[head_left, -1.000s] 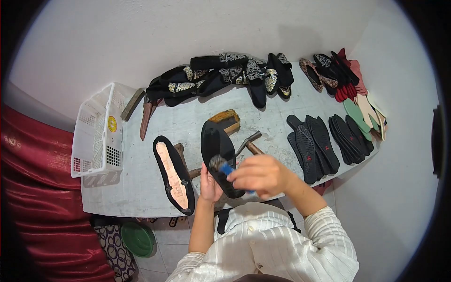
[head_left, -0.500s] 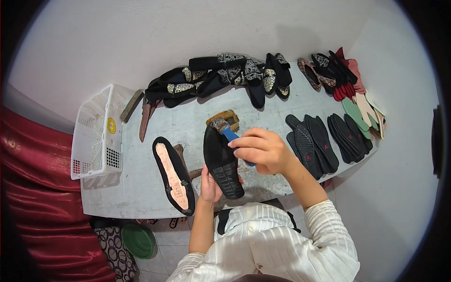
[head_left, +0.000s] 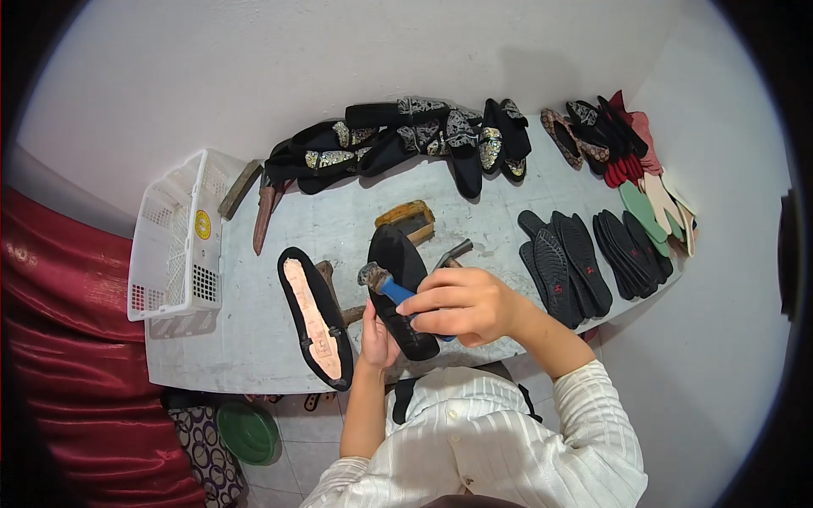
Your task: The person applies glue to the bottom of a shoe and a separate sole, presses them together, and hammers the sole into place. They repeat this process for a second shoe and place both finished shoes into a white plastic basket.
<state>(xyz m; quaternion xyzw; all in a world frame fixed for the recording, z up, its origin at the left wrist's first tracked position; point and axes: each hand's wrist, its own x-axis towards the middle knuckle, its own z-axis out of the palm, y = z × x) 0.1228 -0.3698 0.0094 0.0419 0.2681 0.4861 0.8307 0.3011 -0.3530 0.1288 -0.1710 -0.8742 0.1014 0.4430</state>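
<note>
My left hand (head_left: 378, 340) is closed around the lower end of a black shoe sole (head_left: 398, 254), held upright above the table's near side. In my right hand (head_left: 470, 306) is a brush with a blue handle (head_left: 395, 294). Its matted bristles (head_left: 371, 275) lie over the sole's left edge, around mid-length; whether they touch is hard to tell. Beyond the sole sits a yellowish open container (head_left: 415, 218). To the left lies a black shoe (head_left: 315, 317) with a pale insole face showing, partly covering a hammer (head_left: 329, 292).
Black shoes with glittery trim (head_left: 339, 159) line the wall. Stacked black soles (head_left: 566, 267) lie at right, near green and beige insole pieces (head_left: 648, 212). A white plastic basket (head_left: 182, 245) and a wooden-handled tool (head_left: 264, 216) are at left. Another hammer (head_left: 455, 252) lies behind my right hand.
My right hand has brought the brush down along the sole, from its far end to about the middle. My left hand keeps hold of the sole in nearly the same place.
</note>
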